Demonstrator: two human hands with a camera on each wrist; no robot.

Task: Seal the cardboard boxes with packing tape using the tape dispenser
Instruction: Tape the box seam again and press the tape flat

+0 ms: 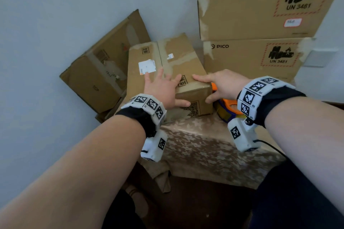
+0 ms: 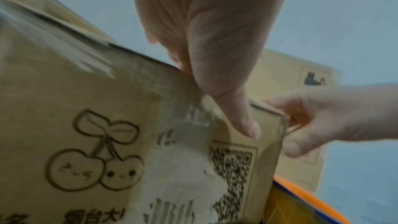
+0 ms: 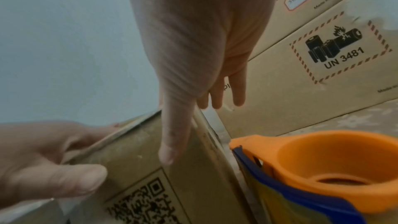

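Note:
A small brown cardboard box (image 1: 178, 61) with old tape marks lies on the table; its front face shows a QR code and a cherry drawing (image 2: 94, 156). My left hand (image 1: 167, 89) lies spread on the box top, thumb (image 2: 237, 111) down over the front face. My right hand (image 1: 214, 87) straddles the box's near right corner, with its index finger on top, thumb (image 3: 174, 134) on the front face and the other fingers straight down the side. An orange and blue tape dispenser (image 1: 229, 107) lies on the table against the box's right side, under my right wrist; neither hand holds it.
Two large PICO boxes (image 1: 260, 11) (image 1: 247, 57) are stacked at the back right, close to the small box. More cardboard (image 1: 100, 74) leans on the wall at left. The table, under a floral cloth (image 1: 204, 147), ends just in front of me.

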